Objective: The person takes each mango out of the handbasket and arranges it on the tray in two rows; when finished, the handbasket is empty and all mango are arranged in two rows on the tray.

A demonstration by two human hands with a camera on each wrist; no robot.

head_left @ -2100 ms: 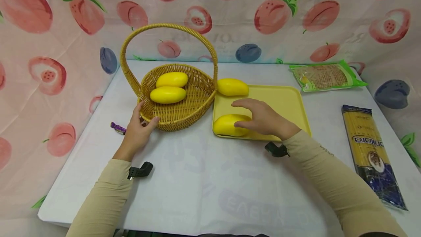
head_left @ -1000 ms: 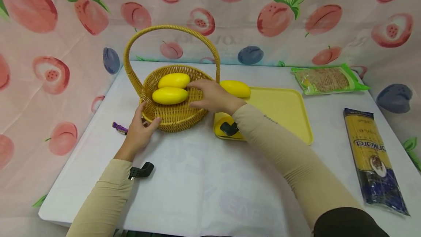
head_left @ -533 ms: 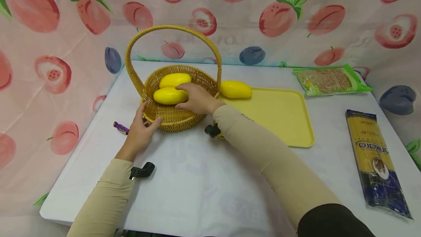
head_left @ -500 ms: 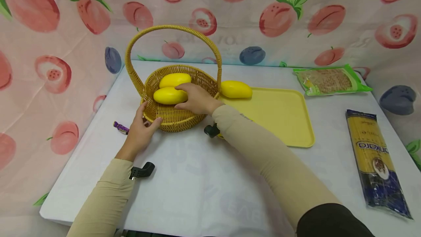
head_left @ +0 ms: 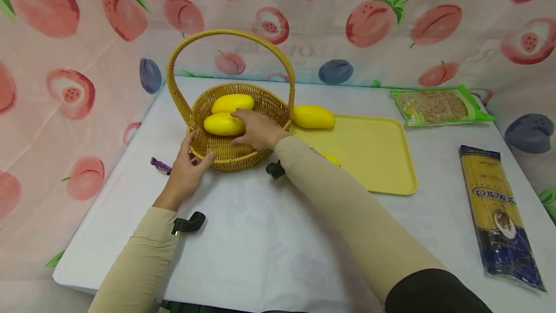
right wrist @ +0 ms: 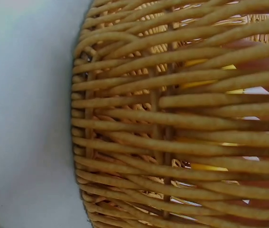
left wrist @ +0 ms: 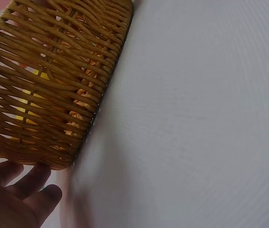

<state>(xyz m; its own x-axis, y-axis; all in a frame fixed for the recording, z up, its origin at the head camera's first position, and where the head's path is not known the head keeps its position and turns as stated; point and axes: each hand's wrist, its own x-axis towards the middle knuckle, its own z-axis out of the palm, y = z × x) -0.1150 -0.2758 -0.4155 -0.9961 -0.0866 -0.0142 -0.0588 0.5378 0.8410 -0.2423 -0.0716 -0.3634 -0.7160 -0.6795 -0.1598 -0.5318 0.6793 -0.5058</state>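
In the head view, two yellow mangoes, a rear one [head_left: 232, 103] and a front one [head_left: 221, 124], lie side by side in a woven basket [head_left: 234, 162] with a tall arched handle. My right hand [head_left: 260, 130] reaches over the basket's right rim and holds the right end of the front mango, fingers above it and thumb below. My left hand [head_left: 187, 173] holds the basket's near left side, thumb and fingers spread on its wall. In the left wrist view, several fingertips [left wrist: 41, 178] press against the weave. The right wrist view is filled by the basket's outer wall.
Right of the basket lies a yellow tray [head_left: 373, 153]. One mango [head_left: 313, 117] rests at its far left corner; another [head_left: 331, 159] is mostly hidden by my right sleeve. A purple-wrapped candy [head_left: 160, 165], a green-edged food packet [head_left: 440, 106] and a pasta packet [head_left: 495, 197] lie around.
My right hand has moved left from above the near mango on the tray into the basket, onto the front mango there. My left hand has stayed at the basket.
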